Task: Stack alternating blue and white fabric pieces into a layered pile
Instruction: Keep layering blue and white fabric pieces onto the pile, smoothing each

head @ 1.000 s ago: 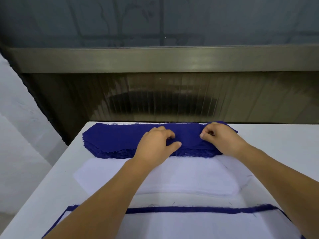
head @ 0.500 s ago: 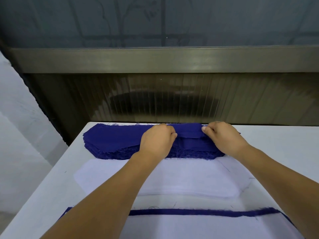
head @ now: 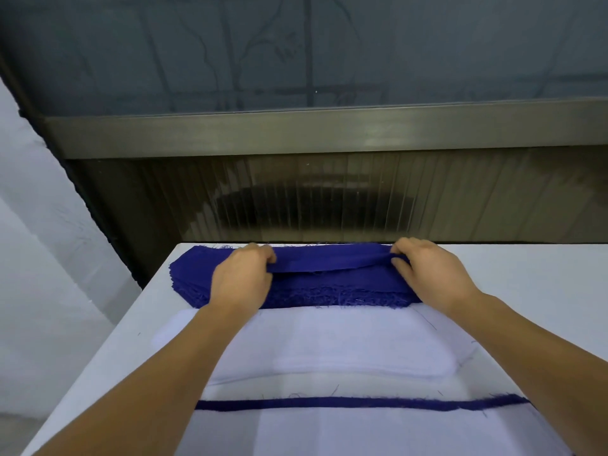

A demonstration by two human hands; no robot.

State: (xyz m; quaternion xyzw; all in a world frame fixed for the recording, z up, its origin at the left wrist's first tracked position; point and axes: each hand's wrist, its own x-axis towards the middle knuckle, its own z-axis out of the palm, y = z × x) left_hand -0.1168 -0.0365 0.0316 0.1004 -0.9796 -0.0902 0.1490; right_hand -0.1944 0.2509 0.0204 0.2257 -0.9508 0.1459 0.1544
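Note:
A stack of blue fabric pieces point(head: 332, 287) lies at the far end of the white table. Its top blue piece point(head: 329, 260) is lifted off the stack along the near edge. My left hand point(head: 241, 278) pinches that piece on the left and my right hand point(head: 427, 271) pinches it on the right. In front of the blue stack lies a stack of white fabric pieces point(head: 329, 343). Nearest me is the layered pile point(head: 362, 429), with a white piece on top and a blue edge point(head: 362, 404) showing along its far side.
The white table point(head: 543, 291) has bare surface to the right of the stacks and a narrow strip on the left. A dark ribbed panel point(head: 329, 199) and a metal ledge point(head: 329, 133) rise right behind the table's far edge.
My hands spread apart along the blue stack and moved toward its far edge. The top blue piece has come up off the stack between them.

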